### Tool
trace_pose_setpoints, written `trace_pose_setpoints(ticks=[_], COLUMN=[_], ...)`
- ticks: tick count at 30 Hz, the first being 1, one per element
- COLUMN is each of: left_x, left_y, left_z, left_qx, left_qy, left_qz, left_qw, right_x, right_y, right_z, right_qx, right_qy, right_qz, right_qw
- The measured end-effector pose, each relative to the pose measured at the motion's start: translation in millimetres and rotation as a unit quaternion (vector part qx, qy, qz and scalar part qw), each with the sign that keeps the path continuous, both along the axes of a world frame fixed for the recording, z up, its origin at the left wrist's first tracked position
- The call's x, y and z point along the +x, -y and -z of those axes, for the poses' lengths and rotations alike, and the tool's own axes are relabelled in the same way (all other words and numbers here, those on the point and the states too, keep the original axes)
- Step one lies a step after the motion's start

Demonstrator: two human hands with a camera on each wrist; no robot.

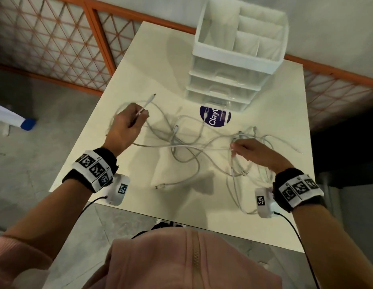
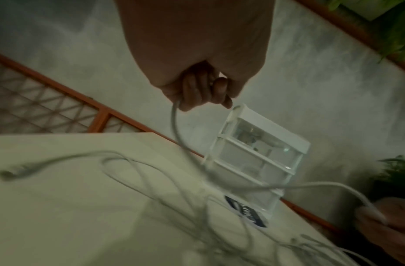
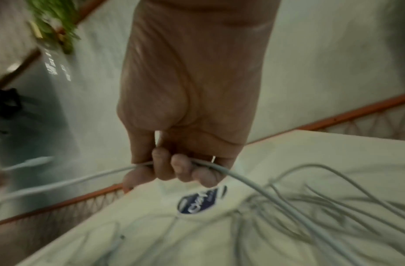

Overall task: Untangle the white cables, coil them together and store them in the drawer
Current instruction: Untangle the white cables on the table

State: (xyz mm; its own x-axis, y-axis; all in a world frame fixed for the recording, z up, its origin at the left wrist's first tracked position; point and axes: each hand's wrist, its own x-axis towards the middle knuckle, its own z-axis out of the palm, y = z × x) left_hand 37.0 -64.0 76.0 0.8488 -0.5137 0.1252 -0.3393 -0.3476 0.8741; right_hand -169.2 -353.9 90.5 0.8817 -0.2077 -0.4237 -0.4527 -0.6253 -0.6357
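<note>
Several white cables (image 1: 181, 142) lie tangled across the pale table (image 1: 123, 69). My left hand (image 1: 129, 124) grips one cable near its end, and the connector (image 1: 150, 99) sticks out past my fingers; the left wrist view shows my fingers (image 2: 196, 90) curled round that cable (image 2: 176, 126). My right hand (image 1: 250, 152) grips a cable at the right side of the tangle, with a strand running taut toward the left hand. In the right wrist view my fingers (image 3: 180, 167) curl round the cable (image 3: 242, 178). The white drawer unit (image 1: 229, 80) stands at the back, its drawers closed.
The drawer unit carries an open divided organiser tray (image 1: 243, 36) on top. A round blue sticker (image 1: 214, 118) lies on the table in front of it. An orange lattice railing (image 1: 56, 51) runs behind the table. One loose connector (image 1: 160, 186) lies near the front edge.
</note>
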Motion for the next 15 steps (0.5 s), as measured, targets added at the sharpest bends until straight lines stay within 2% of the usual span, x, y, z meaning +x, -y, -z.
trace_pose_setpoints(ticks=[2,5,8,11,13,15], left_x=[-22,-57,-68,-60,-44,-21], left_y=[23,60,73,69,62,48], left_z=[-5,-17,-21,-20,-18,-15], left_qx=[0.016,0.008,0.031,0.011,-0.007,-0.013], left_qy=[-0.047,-0.13,-0.105,-0.079,-0.041,0.013], left_qz=[0.078,0.201,0.25,0.217,0.133,0.025], left_qw=[0.996,0.971,0.962,0.973,0.99,1.0], right_x=[9,32,39,25,6,-17], right_y=[-11,-39,-46,-30,-14,8], right_z=[-10,-33,-54,-59,-53,-39], right_qx=[-0.03,-0.029,-0.007,0.029,0.049,0.029], right_qy=[0.018,0.071,0.119,0.104,0.07,0.04], right_qz=[-0.025,-0.043,-0.007,0.014,0.022,0.045], right_qw=[0.999,0.996,0.993,0.994,0.996,0.998])
